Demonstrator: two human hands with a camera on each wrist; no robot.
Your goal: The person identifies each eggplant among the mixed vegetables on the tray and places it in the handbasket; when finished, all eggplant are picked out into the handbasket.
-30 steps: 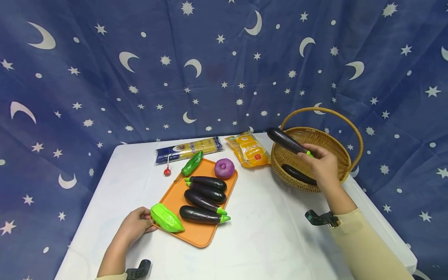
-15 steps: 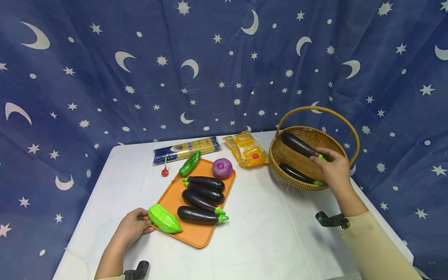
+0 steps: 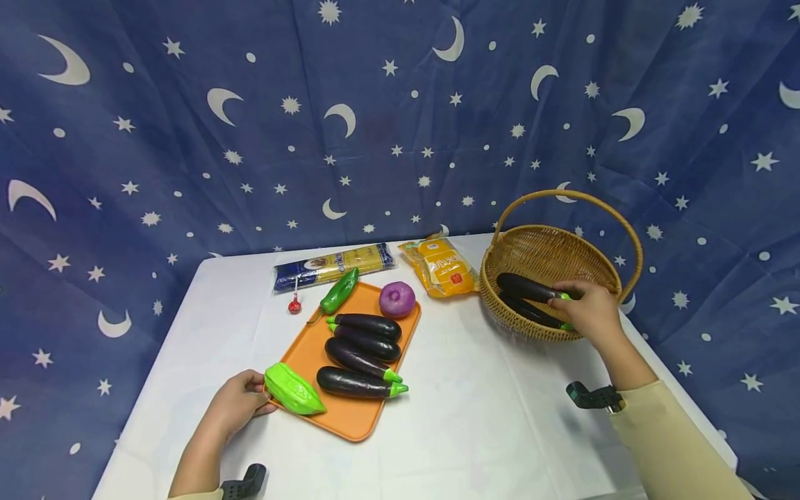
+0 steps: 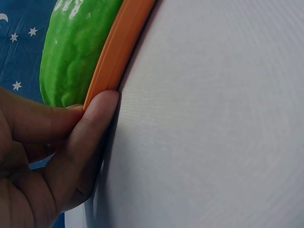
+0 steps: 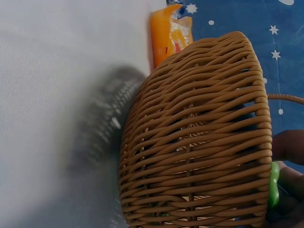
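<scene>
My right hand [image 3: 590, 309] pinches an eggplant [image 3: 527, 287] by its green stem end, down inside the wicker basket [image 3: 519, 326]. A second eggplant [image 3: 531, 314] lies in the basket just below it. In the right wrist view the basket wall [image 5: 199, 137] hides most of that hand; a bit of green stem [image 5: 274, 185] shows between the fingers. My left hand [image 3: 236, 404] grips the near-left corner of the orange tray [image 3: 353, 420], thumb on the rim. Right by those fingers a bright green bitter melon [image 3: 294, 390] lies on the tray, also visible in the left wrist view.
Several eggplants [image 3: 356, 383] lie in a row on the tray, with a purple onion [image 3: 396, 300] and a green pepper [image 3: 339, 292] beyond. Behind are a pasta pack [image 3: 334, 267], a red lollipop [image 3: 294, 305] and an orange food bag [image 3: 440, 267]. A starry curtain [image 3: 375, 125] hangs behind the table.
My right hand has carried the eggplant from above the basket's left rim down into it, beside the other one. The left hand stays on the tray corner.
</scene>
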